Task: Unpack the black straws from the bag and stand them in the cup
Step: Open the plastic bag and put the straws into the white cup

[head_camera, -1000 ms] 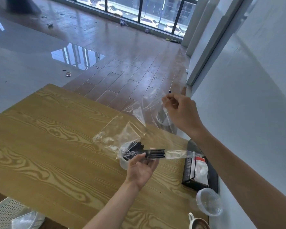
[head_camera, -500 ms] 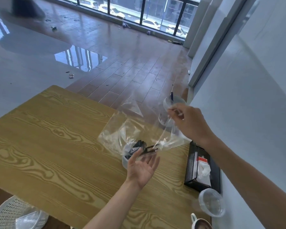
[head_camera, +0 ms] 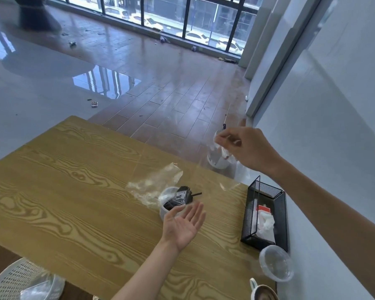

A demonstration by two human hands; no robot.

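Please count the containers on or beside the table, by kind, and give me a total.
Clear plastic cup holding black straws: 1
Black mesh box: 1
Clear lid or bowl: 1
Mug: 1
White perforated basket: 1
Total: 5

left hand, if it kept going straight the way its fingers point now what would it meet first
Most likely the cup holding the black straws: the open, palm-up left hand points up and away toward it, fingers just short of its near rim. Depth is hard to judge, so it might pass slightly right.

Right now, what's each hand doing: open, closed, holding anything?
Left hand: open, palm up, empty, beside the cup.
Right hand: raised, fingers pinched shut on the clear bag.
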